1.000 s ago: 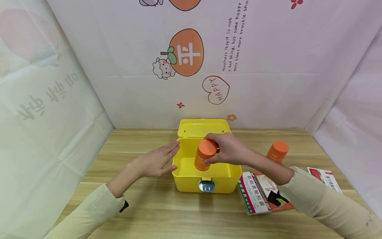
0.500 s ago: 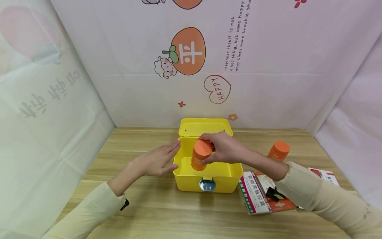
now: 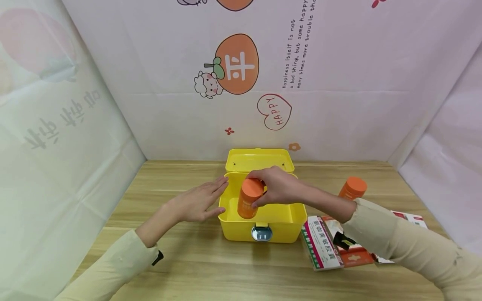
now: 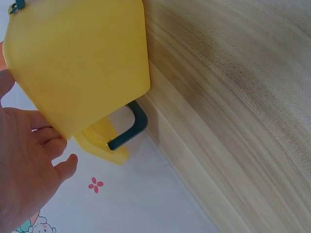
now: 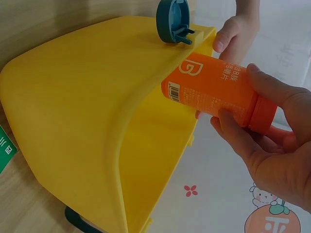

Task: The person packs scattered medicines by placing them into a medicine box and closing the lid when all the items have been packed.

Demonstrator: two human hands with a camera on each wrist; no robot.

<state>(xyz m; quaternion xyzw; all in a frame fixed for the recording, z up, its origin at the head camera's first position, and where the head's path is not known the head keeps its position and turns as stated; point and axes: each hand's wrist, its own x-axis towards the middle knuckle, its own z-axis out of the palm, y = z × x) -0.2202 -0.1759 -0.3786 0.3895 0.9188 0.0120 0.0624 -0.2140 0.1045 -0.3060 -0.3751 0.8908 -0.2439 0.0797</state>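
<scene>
My right hand (image 3: pixel 276 186) grips an orange pill bottle (image 3: pixel 248 200) near its cap, with thumb and fingers on opposite sides. The bottle's lower end dips into the mouth of a yellow lidded box (image 3: pixel 241 230), toward its left side. In the right wrist view the bottle (image 5: pixel 209 85) shows white print and a barcode. My left hand (image 3: pixel 197 202) lies along the box's left rim with fingers extended, fingertips at the edge. The left wrist view shows that hand (image 4: pixel 29 155) beside the yellow wall (image 4: pixel 82 58). The box lid (image 3: pixel 260 160) stands open at the back.
A second orange bottle (image 3: pixel 352 188) stands right of the box, partly behind my right forearm. Medicine boxes (image 3: pixel 324 246) lie at the box's right, partly under the sleeve. A grey-blue latch (image 3: pixel 261 233) hangs on the front. A printed cloth (image 3: pixel 339 117) hangs behind the wooden table (image 3: pixel 211 271).
My right hand has carried the orange pill bottle leftward over the box, toward its left side. The left hand has stayed at the left rim.
</scene>
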